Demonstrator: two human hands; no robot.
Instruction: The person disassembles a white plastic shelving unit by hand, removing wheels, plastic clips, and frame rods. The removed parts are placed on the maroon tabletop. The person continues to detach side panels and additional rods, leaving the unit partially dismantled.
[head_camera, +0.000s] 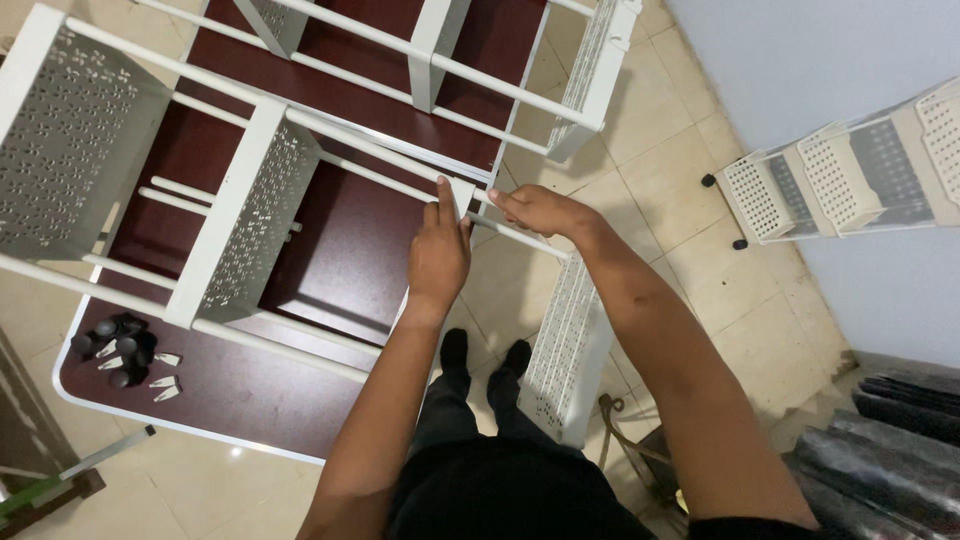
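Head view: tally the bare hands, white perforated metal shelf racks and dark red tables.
Bare hands: 2 (left hand, right hand)
White perforated metal shelf racks: 3 (held rack, far rack, wall rack)
Dark red tables: 1
Total: 6

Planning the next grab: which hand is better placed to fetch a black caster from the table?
Probably left. The left hand is nearer the black casters on the table; the right hand steadies the white rod.
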